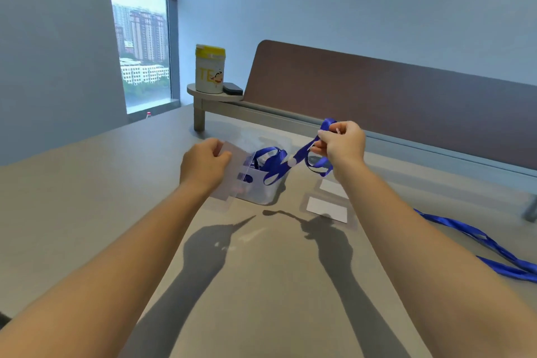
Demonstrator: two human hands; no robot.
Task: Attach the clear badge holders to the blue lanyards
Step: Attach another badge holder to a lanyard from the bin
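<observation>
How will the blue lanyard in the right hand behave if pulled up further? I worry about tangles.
Probably floppy: the blue lanyard droops in loose loops below the right hand. Its sheen suggests it is slippery. It trails into the clear bin among other loops, so it may snag.
</observation>
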